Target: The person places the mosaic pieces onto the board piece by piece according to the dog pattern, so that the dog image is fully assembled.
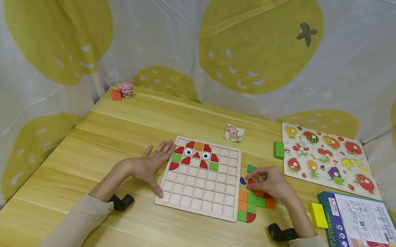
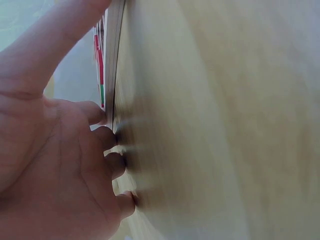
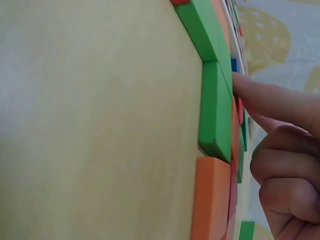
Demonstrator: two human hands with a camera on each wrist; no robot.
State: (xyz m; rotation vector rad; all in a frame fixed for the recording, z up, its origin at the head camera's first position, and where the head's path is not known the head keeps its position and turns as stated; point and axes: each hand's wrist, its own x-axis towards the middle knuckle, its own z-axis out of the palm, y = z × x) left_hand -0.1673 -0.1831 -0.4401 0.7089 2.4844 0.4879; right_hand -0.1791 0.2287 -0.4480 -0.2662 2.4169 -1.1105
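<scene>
Sleeves [image 1: 77, 225]: beige, reaching in over the worktop [image 1: 179, 246], with a black gadget [image 1: 124, 202] at each of my wrists.
Board [image 1: 198, 192]: wooden, flat between my hands and marked off in squares; its upper rows carry two eye blocks [image 1: 188, 152], an orange square [image 1: 199, 146] at the top, red pieces [image 1: 214, 158] around them and a green square [image 1: 213, 166] on either side.
Left hand [image 1: 148, 166]: fingers spread, gripping nothing; my thumb rests on the near left corner, the other fingertips down along the left side.
Right hand [image 1: 272, 184]: thumb and forefinger pinch a small red block [image 1: 250, 182], just right of the grid; whether it is lifted I cannot tell. The remaining fingers curl in.
Loose blocks [image 1: 251, 198]: green, orange and red, bunched along the right edge, some partly under my palm.
Blue half-circle [image 1: 243, 180]: near my fingertips.
Picture card [image 1: 234, 132]: beyond the grid.
Fruit puzzle [image 1: 334, 161]: far right, a green block [image 1: 279, 150] at its left edge.
Box [image 1: 362, 233]: right of my arm, a yellow block [image 1: 318, 216] beside it.
Pink toy [image 1: 125, 89]: far left corner.
</scene>
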